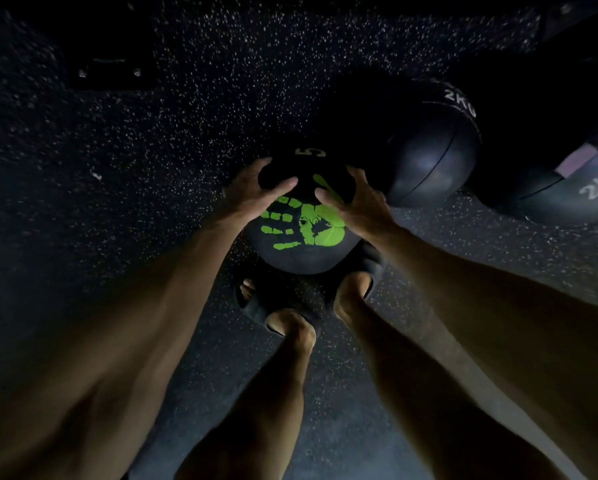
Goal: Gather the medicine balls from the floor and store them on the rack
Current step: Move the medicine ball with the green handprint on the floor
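You are holding the handprint ball (304, 252) with both hands at the centre of your view. The ball is black and is showing a green handprint on its top face and a pale numeral 5 at its 12 o'clock edge. Your left hand (252, 194) is sitting on the ball's 10 o'clock side, with its fingers spreading and curling over the far upper surface and its thumb lying across the top toward 3 o'clock. Your right hand (358, 206) is sitting on the 2 o'clock side in the mirrored pose, with its fingers curling round the far curve and its thumb pointing toward 9 o'clock. The 2 thumb tips are lying near each other but apart. The frame is not showing whether the ball is resting on the speckled floor (152, 150) or hanging just above it. The ball's 6 o'clock edge is overlapping the toes of your 2 dark slides (373, 265). At 2 o'clock from the ball, the near 2KG ball (429, 157) is lying just beside your right hand. The far 2KG ball (574, 192) is lying at 3 o'clock from that one, close against it, with its right side running out of view.
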The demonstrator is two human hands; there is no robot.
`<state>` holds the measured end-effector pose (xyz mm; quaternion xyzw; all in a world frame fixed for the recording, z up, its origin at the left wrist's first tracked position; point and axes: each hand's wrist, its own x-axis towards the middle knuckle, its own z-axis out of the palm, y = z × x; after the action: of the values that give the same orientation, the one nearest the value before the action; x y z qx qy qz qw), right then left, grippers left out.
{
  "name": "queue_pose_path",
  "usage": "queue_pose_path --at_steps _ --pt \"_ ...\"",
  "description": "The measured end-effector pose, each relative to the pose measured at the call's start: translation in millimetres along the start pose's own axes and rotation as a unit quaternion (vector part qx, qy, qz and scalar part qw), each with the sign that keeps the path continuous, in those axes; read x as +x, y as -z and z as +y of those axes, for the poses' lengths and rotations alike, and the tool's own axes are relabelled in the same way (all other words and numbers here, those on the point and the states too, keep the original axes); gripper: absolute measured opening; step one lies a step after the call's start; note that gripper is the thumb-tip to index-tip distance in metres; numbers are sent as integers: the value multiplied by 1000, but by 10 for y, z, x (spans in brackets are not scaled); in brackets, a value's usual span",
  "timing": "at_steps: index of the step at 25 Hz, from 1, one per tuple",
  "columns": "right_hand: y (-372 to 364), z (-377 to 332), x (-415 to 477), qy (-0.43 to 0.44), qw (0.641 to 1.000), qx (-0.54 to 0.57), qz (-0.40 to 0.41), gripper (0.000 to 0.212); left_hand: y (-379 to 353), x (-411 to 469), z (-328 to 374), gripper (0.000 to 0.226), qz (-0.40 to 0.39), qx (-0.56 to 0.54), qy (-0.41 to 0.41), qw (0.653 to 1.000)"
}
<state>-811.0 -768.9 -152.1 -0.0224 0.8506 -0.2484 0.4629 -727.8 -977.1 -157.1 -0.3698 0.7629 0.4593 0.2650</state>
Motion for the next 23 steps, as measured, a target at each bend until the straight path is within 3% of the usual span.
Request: queue_pose_path --at_steps 3,8,11,15,20,23 --pt "-16 29 23 -8 998 59 1 110 106 108 206 95 -30 57 -25 998" --pt "-79 -196 77 0 994 111 20 90 407 436 494 101 -39 143 -45 988" --pt "-116 -305 155 -14 992 123 20 90 531 591 620 88 -33 185 -64 980" --pt "-86 -550 288 -59 995 78 17 101 508 593 865 63 -1 267 -85 960" --pt "162 -853 230 -71 997 26 24 74 439 213 944 65 14 282 -73 956" --pt "327 -1077 -313 -6 997 -75 24 56 644 -448 850 49 45 271 -65 959"
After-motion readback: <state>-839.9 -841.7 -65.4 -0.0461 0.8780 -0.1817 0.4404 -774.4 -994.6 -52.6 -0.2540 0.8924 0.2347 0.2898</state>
